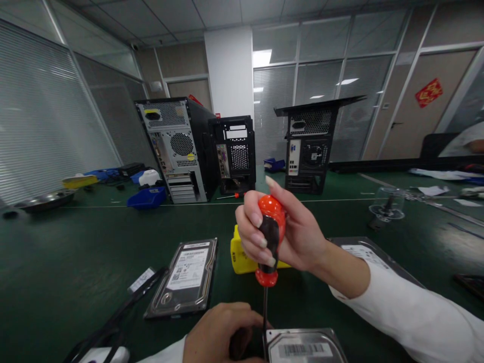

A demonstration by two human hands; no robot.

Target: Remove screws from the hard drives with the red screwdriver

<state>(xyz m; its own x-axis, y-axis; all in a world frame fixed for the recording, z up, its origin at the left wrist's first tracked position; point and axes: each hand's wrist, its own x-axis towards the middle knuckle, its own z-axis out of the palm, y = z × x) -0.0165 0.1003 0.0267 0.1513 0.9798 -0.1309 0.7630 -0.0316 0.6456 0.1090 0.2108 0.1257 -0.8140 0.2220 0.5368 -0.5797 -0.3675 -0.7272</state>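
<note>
Tabletop (pixel 98 237): dark green, pale line (pixel 363 200) running across.
Near edge: silver hard drive (pixel 308 349) (cut off by the frame).
Left of middle: labelled hard drive (pixel 185 277), flat.
Back: three upright computer cases (pixel 204 146).
Left: blue bin (pixel 146 198), metal dish (pixel 47 200).

The screwdriver handle (pixel 269 232) is red and black, the nearest hard drive (pixel 305 348) silver, the tabletop (pixel 113 234) green.

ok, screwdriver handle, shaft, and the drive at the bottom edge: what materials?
Screwdriver handle: likely hard plastic, red parts glossy with bright highlights; black parts could be rubber or plastic.
Shaft: probably steel, slim, straight, dark.
Hard drive: apparently metal casing, silvery sheen.
</note>
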